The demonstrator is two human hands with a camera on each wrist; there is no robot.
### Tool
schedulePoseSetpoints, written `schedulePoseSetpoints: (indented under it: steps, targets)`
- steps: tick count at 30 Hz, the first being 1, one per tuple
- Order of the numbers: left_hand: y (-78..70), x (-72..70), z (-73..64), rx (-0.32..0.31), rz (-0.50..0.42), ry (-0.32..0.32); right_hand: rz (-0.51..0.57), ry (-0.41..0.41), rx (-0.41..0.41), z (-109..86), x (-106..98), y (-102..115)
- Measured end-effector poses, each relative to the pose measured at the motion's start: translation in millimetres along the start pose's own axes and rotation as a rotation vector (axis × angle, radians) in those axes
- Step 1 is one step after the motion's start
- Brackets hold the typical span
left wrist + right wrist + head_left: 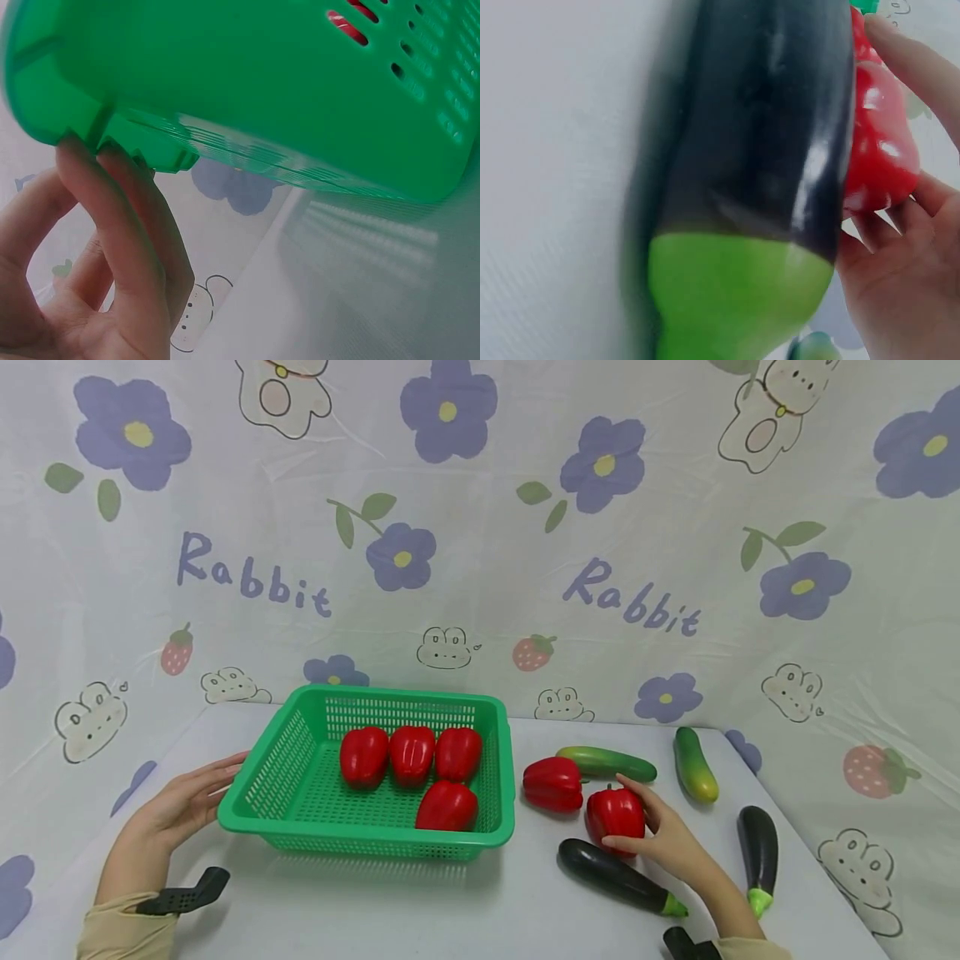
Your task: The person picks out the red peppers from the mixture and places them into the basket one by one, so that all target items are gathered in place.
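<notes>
My right hand [671, 837] grips a red bell pepper [615, 814] on the table, thumb on one side and fingers on the other. In the right wrist view, part of that pepper [881, 142] is hidden behind a dark eggplant [757, 135]. Another red bell pepper [553, 785] lies just left of it. At the left end of a green plastic basket [360, 835], my left hand [180, 806] touches the rim with its fingertips. Several red bell peppers [412, 756] sit inside the basket, towards its back and right.
One cucumber [607, 762] lies behind the gripped pepper, and a second cucumber [696, 766] is farther right. An eggplant [615, 872] lies in front of the pepper; another eggplant [758, 852] is near the table's right edge. A patterned cloth [480, 610] hangs behind the table.
</notes>
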State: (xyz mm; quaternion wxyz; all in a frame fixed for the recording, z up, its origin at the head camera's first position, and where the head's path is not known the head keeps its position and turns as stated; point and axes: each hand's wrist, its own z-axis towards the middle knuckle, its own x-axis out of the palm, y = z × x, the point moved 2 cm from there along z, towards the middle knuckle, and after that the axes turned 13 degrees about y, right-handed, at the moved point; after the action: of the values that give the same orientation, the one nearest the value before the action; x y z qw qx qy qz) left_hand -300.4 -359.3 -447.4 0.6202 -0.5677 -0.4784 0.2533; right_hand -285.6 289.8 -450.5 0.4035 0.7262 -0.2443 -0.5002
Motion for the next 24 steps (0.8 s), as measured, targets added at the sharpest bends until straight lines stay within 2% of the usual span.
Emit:
schedulePoseSetpoints:
  steps: [13, 24]
  targets:
    - [-0.7, 1.1, 0.2, 0.007, -0.011, 0.018, 0.002, -0.003, -0.033, -0.7, 1.2, -5.0]
    - [0.7, 1.4, 0.2, -0.005, -0.019, -0.012, 0.027, -0.049, -0.05, -3.3, 0.8, -8.4]
